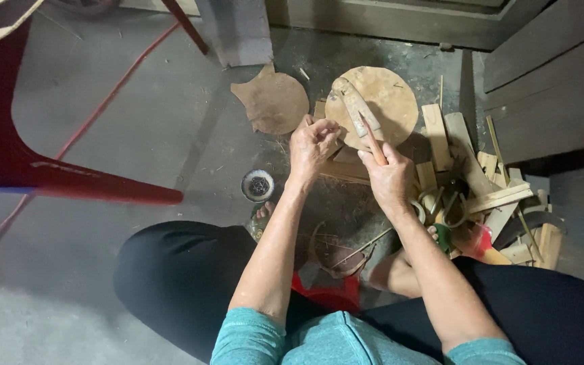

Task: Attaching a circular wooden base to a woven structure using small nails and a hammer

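Observation:
My right hand grips the wooden handle of a broad-bladed knife, whose blade lies over a round wooden chopping block. My left hand is curled around a small piece of bamboo at the block's left edge, close to the blade. I sit low on the concrete floor with my knees apart, one foot showing beside each arm.
A second round board lies left of the block. Split bamboo slats pile up at the right, with curved bamboo rings beside them. A small round tin sits on the floor. A red chair stands at the left.

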